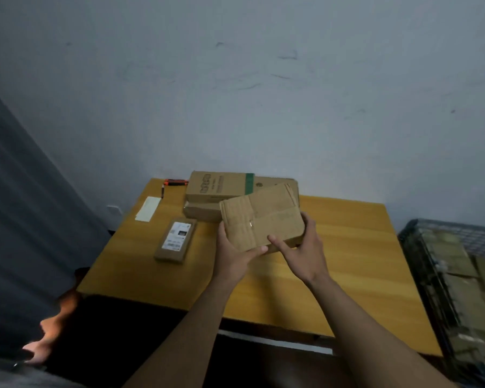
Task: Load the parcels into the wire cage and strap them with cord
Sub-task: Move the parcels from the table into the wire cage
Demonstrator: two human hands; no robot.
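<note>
Both my hands hold a plain brown cardboard parcel (263, 219) tilted above the yellow wooden table (347, 247). My left hand (235, 253) grips its near left corner, thumb on top. My right hand (303, 253) grips the right edge, thumb on the top face. Behind it lie two stacked parcels, the upper one (216, 187) printed and banded with green tape. A small flat parcel with a white label (177, 239) lies to the left. The wire cage (448, 275) stands at the right, with several parcels inside.
A white paper strip (148, 208) and an orange-and-black object (175, 182) lie at the table's far left. A grey curtain (25, 219) hangs on the left. The pale wall (235, 93) backs the table.
</note>
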